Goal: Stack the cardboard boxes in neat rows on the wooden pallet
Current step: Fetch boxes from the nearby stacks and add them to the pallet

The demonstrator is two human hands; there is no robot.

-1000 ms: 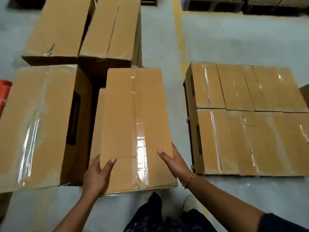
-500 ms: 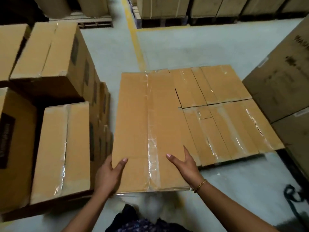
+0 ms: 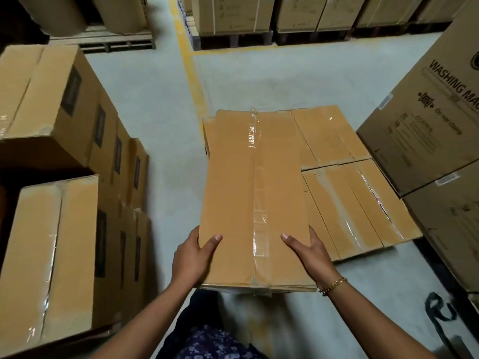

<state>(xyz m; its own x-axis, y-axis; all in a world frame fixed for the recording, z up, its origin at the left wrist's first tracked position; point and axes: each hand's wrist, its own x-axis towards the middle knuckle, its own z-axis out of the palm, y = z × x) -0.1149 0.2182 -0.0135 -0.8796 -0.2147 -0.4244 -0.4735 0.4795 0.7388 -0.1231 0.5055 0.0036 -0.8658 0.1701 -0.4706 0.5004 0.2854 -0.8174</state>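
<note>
Laid layer (image 3: 344,161) has swung from the side to dead ahead. The box (image 3: 241,203) now hangs over its left edge, ready to lower, near corners gripped by left hand (image 3: 193,257) and right hand (image 3: 311,255), thumbs on top.

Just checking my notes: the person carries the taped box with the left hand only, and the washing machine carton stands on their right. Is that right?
Not quite. The head view shows both hands holding the taped box: the left hand grips its near left edge and the right hand its near right edge, thumbs on top. The washing machine carton does stand on their right.
</note>
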